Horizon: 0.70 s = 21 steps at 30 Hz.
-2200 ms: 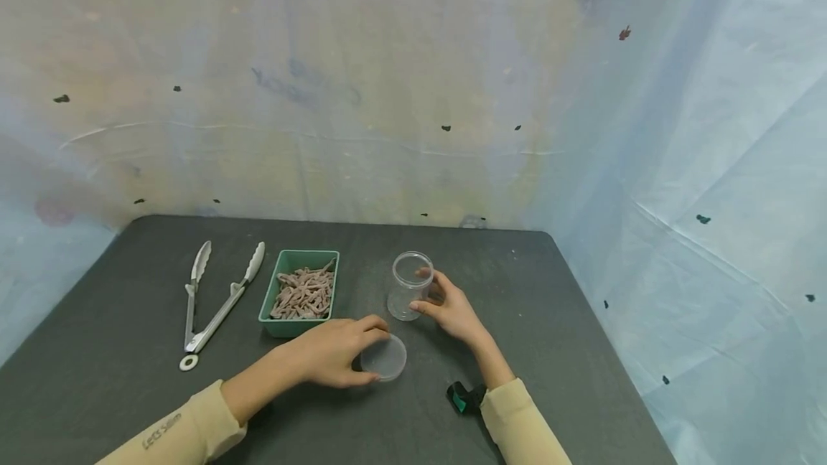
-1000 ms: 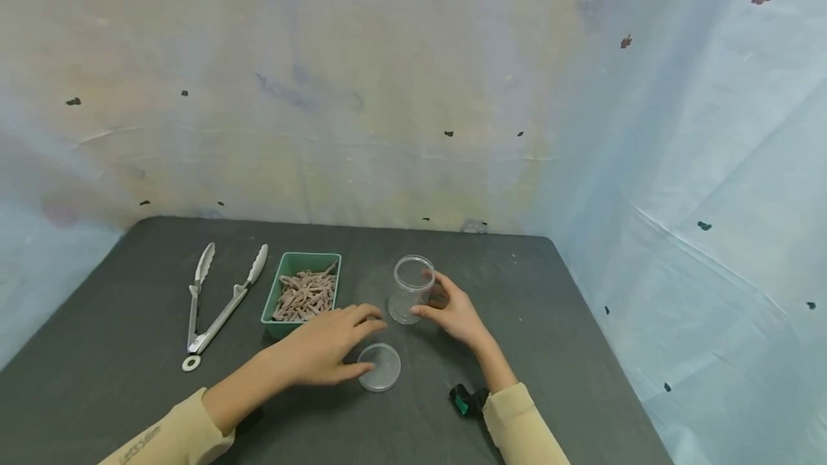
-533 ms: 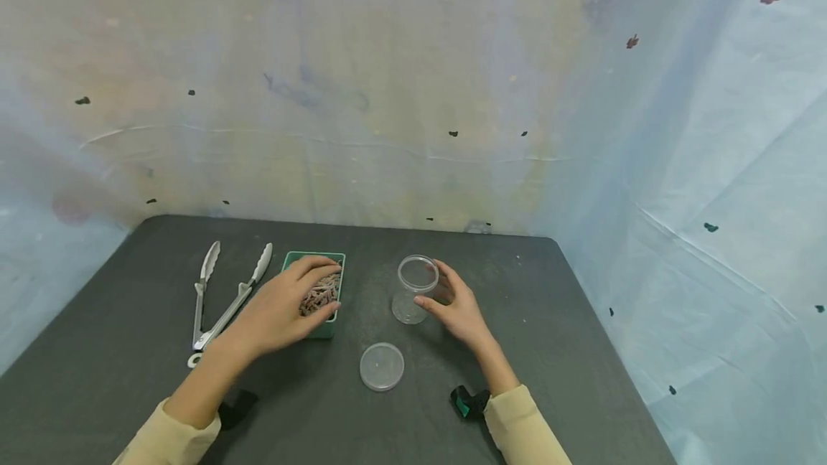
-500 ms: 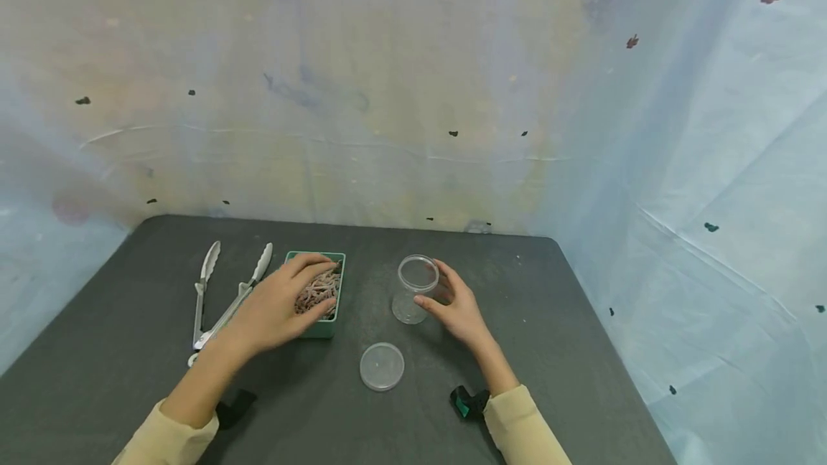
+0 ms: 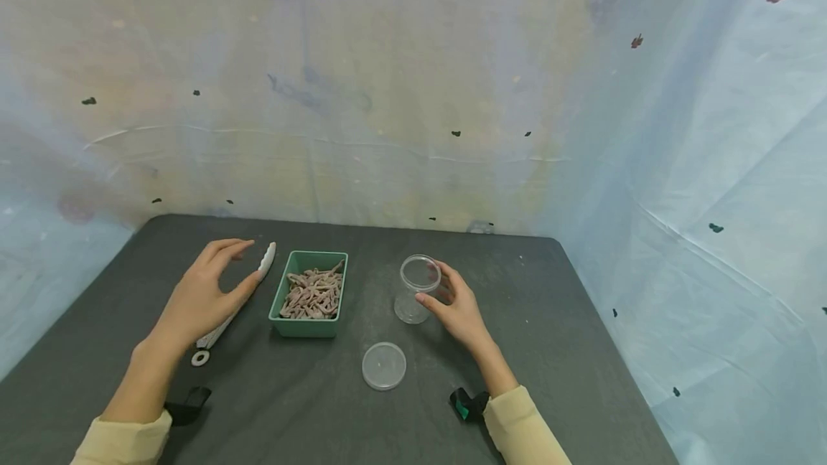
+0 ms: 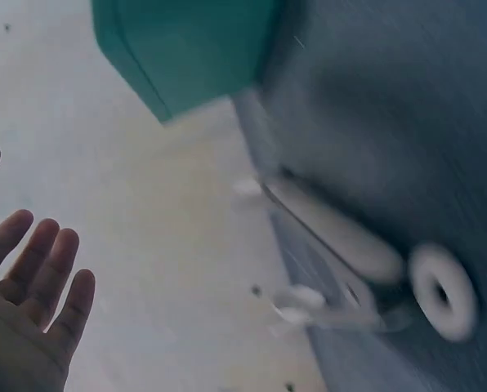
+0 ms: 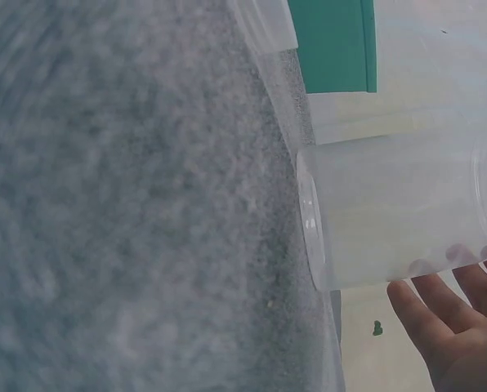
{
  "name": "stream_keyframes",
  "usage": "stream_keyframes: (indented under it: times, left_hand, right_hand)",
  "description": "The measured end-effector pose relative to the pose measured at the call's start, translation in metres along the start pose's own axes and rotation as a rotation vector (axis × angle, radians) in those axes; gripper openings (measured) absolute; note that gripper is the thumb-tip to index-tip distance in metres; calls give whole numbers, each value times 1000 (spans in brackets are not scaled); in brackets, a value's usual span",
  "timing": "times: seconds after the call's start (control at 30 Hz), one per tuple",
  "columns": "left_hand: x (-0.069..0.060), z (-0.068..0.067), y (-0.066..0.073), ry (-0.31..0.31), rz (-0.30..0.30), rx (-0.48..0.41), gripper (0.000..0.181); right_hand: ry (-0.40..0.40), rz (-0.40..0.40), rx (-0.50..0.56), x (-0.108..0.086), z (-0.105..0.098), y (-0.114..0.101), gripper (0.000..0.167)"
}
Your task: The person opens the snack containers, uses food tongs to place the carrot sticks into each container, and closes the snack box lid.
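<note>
My left hand hovers over the metal tongs, fingers parted and holding nothing. It hides much of the tongs; one pale scalloped tip and the white ring at the hinge end show. In the left wrist view the tongs are blurred and apart from the fingers. My right hand holds a clear, lidless jar upright on the table, thumb on the near side and fingers round the right side. A clear round lid lies flat in front of the jar.
A green rectangular tub of greyish-brown twisted strips stands between the tongs and the jar. All this is on a dark table. A pale printed sheet hangs behind, continuing on the right. Black straps sit at both wrists.
My left hand let go of the lid, leaving it on the table, then swept left across the tub to above the tongs. My right hand stays on the jar.
</note>
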<state>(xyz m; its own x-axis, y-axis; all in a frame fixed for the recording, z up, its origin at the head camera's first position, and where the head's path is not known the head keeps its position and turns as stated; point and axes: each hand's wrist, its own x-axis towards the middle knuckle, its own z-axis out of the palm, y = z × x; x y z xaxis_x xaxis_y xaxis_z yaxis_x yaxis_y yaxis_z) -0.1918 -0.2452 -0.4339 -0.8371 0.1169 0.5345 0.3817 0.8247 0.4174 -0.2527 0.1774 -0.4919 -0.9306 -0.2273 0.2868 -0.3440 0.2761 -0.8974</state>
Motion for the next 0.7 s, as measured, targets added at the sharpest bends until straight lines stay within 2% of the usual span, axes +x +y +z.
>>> stream_keyframes:
  times: [0.1, 0.27, 0.57, 0.7]
  left_hand:
    - [-5, -6, -19, -46, -77, 4, 64]
    - [-10, -11, -45, -176, -186, 43, 79]
    - [-13, -9, -78, -410, -276, 149, 104]
    - [-16, -5, -88, -486, -302, 170, 111]
  right_hand:
    - [1, -2, 11, 0, 0, 1, 71]
    - [5, 1, 2, 1, -1, 1, 72]
    - [5, -2, -29, 1, -2, 3, 73]
    - [3, -7, -29, 0, -1, 4, 73]
